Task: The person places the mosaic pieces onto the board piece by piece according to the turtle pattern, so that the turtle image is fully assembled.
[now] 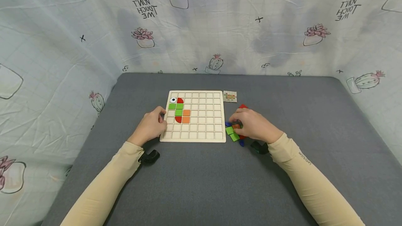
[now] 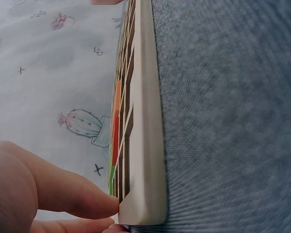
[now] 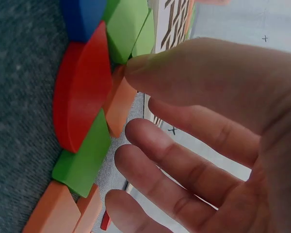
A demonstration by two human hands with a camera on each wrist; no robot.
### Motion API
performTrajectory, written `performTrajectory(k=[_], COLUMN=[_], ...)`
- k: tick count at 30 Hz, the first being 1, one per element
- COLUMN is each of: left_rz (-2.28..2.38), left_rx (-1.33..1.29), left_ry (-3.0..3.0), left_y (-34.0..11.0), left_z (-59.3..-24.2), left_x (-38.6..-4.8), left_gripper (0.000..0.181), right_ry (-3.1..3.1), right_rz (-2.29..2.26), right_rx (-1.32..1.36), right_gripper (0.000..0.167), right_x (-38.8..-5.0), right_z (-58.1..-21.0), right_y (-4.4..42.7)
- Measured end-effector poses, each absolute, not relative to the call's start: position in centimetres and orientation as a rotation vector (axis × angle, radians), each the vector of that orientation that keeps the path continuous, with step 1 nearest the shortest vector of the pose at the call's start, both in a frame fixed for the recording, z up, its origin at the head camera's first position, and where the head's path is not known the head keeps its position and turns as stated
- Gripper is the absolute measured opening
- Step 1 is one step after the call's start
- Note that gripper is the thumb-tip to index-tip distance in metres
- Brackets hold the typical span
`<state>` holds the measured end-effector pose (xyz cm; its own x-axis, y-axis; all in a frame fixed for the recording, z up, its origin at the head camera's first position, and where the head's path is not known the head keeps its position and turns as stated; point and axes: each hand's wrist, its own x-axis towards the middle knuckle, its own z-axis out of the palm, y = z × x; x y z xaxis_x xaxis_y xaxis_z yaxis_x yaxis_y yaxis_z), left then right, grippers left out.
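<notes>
A pale wooden grid board point(image 1: 204, 125) lies on the table with green, orange and red pieces and a white eye piece point(image 1: 173, 100) in its left cells. My left hand point(image 1: 150, 125) holds the board's left edge; in the left wrist view the thumb point(image 2: 87, 194) lies by the near corner. Over a loose pile right of the board is my right hand point(image 1: 255, 125). Its thumb touches an orange block point(image 3: 119, 104) beside a light green block point(image 3: 128, 29), while the other fingers curve loosely apart. A red rounded block point(image 3: 85, 92) and a darker green block point(image 3: 82, 162) lie close.
A small pattern card point(image 1: 230, 96) lies by the board's upper right corner. Blue pieces point(image 1: 241, 143) edge the pile, partly covered by the right hand. The grey table point(image 1: 201, 184) extends around everything, with a patterned cloth point(image 1: 201, 27) hanging behind.
</notes>
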<state>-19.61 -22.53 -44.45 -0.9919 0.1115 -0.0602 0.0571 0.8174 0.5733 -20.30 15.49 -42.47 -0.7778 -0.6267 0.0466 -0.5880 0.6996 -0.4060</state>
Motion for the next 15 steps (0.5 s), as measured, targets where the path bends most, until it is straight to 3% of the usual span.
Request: performTrajectory(k=[15], left_rz=[0.905], left_rx=[0.145], left_ry=[2.913], left_y=[-22.59], left_z=[-44.44], left_x=[-19.61], left_gripper=[0.040], right_ry=[2.803], right_rz=[-0.636], right_rx=[-1.036], right_gripper=[0.019], right_x=[-20.51], right_z=[-42.72], right_y=[15.70])
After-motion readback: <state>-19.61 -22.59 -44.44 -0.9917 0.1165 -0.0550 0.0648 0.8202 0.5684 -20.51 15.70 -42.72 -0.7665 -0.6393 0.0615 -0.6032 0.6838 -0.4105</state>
